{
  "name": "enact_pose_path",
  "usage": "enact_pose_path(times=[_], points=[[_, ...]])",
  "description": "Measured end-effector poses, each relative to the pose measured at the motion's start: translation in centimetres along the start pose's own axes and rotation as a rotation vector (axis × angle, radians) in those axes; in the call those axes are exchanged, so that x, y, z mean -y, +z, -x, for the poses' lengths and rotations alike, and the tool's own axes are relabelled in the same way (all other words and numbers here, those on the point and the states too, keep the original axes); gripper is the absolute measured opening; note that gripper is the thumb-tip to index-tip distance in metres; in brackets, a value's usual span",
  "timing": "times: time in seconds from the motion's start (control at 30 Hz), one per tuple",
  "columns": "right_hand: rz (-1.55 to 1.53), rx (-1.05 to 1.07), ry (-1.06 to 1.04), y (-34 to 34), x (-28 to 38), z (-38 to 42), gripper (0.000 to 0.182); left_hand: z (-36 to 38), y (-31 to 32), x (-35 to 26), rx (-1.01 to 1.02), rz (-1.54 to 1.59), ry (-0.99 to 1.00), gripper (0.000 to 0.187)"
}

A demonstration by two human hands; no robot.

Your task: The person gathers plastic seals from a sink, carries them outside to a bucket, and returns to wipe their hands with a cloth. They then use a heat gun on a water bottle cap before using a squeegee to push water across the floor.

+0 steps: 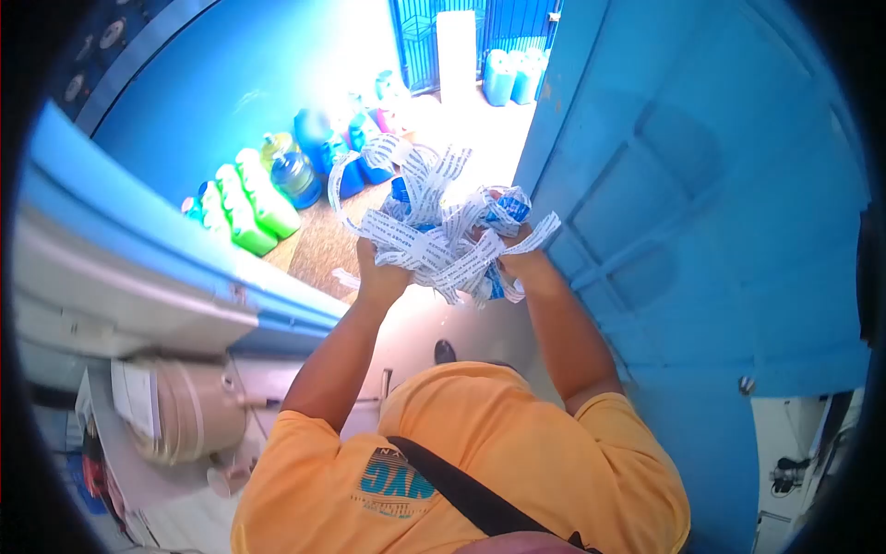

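Observation:
A tangled bundle of white printed plastic strips [429, 245], with blue patches among them, is held out in front of me at chest height. On its left side my left hand [383, 273] is closed around the lower edge, fingers partly hidden by the strips. My right hand [521, 254] grips the opposite side, its fingers mostly covered. Several loops and loose ends stick out above and beside the hands. Small print on the strips is too fine to read.
Green jugs [258, 208], blue containers [341, 171] and a large water bottle [295, 177] stand along the left wall past the doorway. A blue door [683, 203] is close on the right. Pale blue jugs [500, 78] stand farther back. A beige drum [189, 406] sits lower left.

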State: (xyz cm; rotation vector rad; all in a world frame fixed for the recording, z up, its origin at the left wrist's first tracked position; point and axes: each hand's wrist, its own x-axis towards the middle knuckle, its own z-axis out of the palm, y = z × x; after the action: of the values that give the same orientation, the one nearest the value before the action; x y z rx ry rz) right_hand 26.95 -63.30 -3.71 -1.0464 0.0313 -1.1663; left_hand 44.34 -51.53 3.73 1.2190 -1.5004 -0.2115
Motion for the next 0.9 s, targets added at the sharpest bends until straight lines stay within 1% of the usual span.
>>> enact_pose_path(times=[0.07, 0.1, 0.13, 0.17, 0.2, 0.23, 0.27, 0.37, 0.4, 0.43, 0.47, 0.5, 0.57, 0.6, 0.67, 0.7, 0.73, 0.77, 0.83, 0.87, 0.9], points=[[-0.012, -0.037, -0.010, -0.3, 0.4, 0.2, 0.059, -0.3, 0.5, -2.2, -0.031, 0.104, 0.013, 0.036], [0.024, 0.009, -0.030, -0.8, -0.1, -0.3, 0.060, -0.5, 0.6, -2.1, -0.049, 0.179, 0.008, 0.034], [0.056, 0.056, -0.055, -1.0, -0.3, -0.7, 0.061, -0.5, 0.5, -1.4, -0.039, 0.190, 0.021, 0.034], [0.067, 0.051, -0.075, -1.0, -0.5, -0.7, 0.061, -0.5, 0.3, -0.3, -0.063, 0.094, 0.135, 0.038], [0.129, 0.027, -0.148, -0.8, -0.5, -0.7, 0.061, -1.1, 0.1, 0.5, -0.092, 0.001, 0.255, 0.042], [0.191, 0.002, -0.217, -1.6, -1.5, -1.3, 0.061, -1.7, 0.2, 2.4, -0.086, 0.016, 0.276, 0.042], [0.207, -0.001, -0.234, -1.6, -1.4, -1.2, 0.061, -1.7, -0.1, 2.7, -0.030, 0.020, 0.261, 0.043], [0.474, -0.092, -0.095, -2.3, -1.5, -2.1, 0.050, -1.8, 0.6, 3.3, -0.002, 0.114, 0.323, 0.041], [0.509, -0.032, -0.189, -3.6, -2.3, -2.8, 0.048, -2.2, 0.7, 5.7, 0.004, -0.186, 0.423, 0.040], [0.569, -0.078, -0.240, -3.0, -2.0, -2.7, 0.042, -2.0, 0.5, 7.3, 0.013, -0.335, 0.468, 0.040], [0.229, 0.024, -0.116, -4.3, -3.7, -3.4, 0.039, -1.8, 0.2, 8.7, 0.016, -0.481, 0.517, 0.040], [-0.108, 0.122, -0.004, -5.3, -4.4, -4.1, 0.036, -1.8, 0.2, 8.2, -0.022, -0.812, 0.601, 0.039], [-0.073, 0.111, -0.077, -5.0, -4.2, -4.2, 0.035, -1.8, 0.1, 8.1, -0.056, -1.128, 0.709, 0.038], [-0.039, 0.117, -0.125, -4.5, -3.8, -4.0, 0.035, -1.7, 0.0, 8.1, -0.051, -1.121, 0.751, 0.038], [0.041, 0.124, -0.220, -4.0, -2.2, -2.7, 0.034, -2.6, 0.2, 9.0, -0.041, -1.084, 0.748, 0.038], [0.082, 0.125, -0.250, -4.5, -3.4, -4.8, 0.033, -3.0, 0.3, 9.6, -0.036, -1.066, 0.746, 0.038], [0.162, -0.020, -0.235, -1.6, -0.5, -2.2, 0.035, -3.6, 0.6, 9.8, 0.015, -1.018, 0.638, 0.040], [0.176, -0.049, -0.259, -1.2, -0.1, -1.8, 0.035, -4.4, 0.9, 10.9, 0.009, -1.026, 0.693, 0.040], [0.104, -0.070, -0.313, -1.2, -0.5, -2.1, 0.034, -5.9, 1.8, 12.3, -0.008, -1.044, 0.804, 0.040], [0.084, -0.064, -0.342, -1.2, -0.5, -1.9, 0.034, -6.3, 2.4, 12.6, -0.005, -0.802, 0.736, 0.038], [0.105, -0.091, -0.375, -1.1, -0.4, -1.6, 0.034, -7.7, 3.6, 13.8, 0.045, -0.582, 0.691, 0.036]])
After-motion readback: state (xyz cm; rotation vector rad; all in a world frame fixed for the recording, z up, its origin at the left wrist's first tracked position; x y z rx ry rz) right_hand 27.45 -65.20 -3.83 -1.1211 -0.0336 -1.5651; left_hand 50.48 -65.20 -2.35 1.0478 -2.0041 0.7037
